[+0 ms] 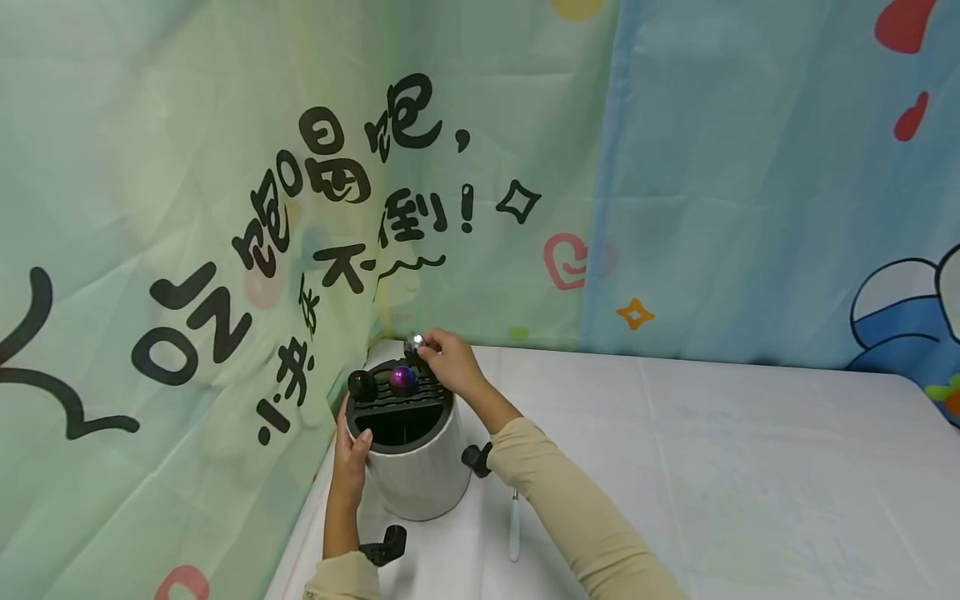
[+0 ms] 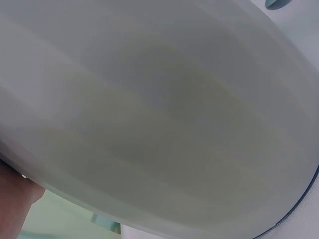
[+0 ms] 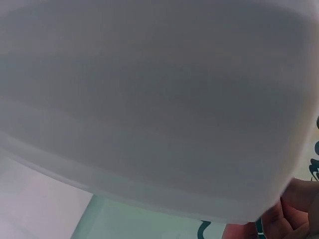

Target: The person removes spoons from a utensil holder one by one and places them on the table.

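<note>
Head view alone shows the dark top (image 1: 401,407) of a white cylindrical container (image 1: 420,485), facing up, long axis upright, at seven o'clock on the bench (image 1: 712,475); left hand (image 1: 349,454) grips it, right hand (image 1: 452,364) pinches a silver rounded piece (image 1: 413,341).

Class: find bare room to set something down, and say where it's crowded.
Bare: the white tabletop between the right sleeve and the blue backdrop. Crowded: the left end, where the white container stands, left hand at its side, right hand at its top; a slim handle lies by that sleeve.
</note>
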Demonstrator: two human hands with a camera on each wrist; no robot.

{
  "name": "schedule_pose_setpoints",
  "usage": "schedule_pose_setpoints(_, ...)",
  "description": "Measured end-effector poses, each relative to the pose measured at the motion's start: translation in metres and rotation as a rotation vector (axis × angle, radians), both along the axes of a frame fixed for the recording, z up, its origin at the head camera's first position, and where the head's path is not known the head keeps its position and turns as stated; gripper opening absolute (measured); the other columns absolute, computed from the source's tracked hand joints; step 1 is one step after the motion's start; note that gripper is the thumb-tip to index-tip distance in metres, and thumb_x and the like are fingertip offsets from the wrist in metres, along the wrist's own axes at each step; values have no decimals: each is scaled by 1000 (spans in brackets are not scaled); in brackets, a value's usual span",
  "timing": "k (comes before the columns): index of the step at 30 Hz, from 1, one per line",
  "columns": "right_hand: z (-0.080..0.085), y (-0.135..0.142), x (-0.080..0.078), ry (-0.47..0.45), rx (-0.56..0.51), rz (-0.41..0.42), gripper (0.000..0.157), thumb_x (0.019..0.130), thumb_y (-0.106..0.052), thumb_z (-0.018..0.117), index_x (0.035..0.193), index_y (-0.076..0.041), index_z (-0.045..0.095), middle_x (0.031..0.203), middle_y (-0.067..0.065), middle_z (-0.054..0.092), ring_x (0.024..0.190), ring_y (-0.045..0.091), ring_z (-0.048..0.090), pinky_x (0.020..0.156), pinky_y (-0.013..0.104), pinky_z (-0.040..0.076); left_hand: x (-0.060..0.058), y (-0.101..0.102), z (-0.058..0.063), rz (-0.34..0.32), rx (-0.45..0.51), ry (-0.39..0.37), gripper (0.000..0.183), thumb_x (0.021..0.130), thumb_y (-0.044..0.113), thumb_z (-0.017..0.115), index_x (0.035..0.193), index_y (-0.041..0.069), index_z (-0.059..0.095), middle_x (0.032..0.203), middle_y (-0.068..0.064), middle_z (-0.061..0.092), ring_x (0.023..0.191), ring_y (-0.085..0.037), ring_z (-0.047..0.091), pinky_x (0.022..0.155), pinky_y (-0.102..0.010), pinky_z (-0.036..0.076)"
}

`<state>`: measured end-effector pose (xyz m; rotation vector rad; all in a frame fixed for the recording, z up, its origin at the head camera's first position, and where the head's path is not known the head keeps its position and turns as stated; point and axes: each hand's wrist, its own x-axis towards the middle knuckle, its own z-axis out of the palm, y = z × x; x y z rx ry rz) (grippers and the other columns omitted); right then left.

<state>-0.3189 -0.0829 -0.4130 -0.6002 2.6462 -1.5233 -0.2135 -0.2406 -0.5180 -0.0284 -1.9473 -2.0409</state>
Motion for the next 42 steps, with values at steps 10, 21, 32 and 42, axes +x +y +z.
schedule_pose_setpoints(10,23,-3,-1,7,-15,6,18,89,-13,53,99,-1,63,92,12,64,85,24,57,72,31,45,1,0,0,5,-8,1,71,85,24,39,147,8,9,148,-21,16,132,-35,19,108,-56,12)
schedule_pose_setpoints(21,37,-6,-2,-27,-35,34,21,90,-13,52,104,0,61,99,14,64,90,24,58,75,31,46,0,0,0,9,-1,6,71,84,22,40,146,6,9,149,-20,14,132,-34,18,108,-55,11)
schedule_pose_setpoints(32,59,-2,0,-12,-84,49,20,90,-13,52,104,-1,61,100,13,64,94,24,59,76,31,45,0,0,-2,13,3,6,71,84,22,41,146,7,9,150,-20,13,134,-36,16,108,-55,11)
schedule_pose_setpoints(42,71,6,-2,1,-136,30,23,90,-14,52,108,-2,61,100,14,64,95,25,59,79,33,45,1,1,0,11,0,10,72,85,23,42,146,4,8,149,-21,13,134,-35,16,108,-55,10)
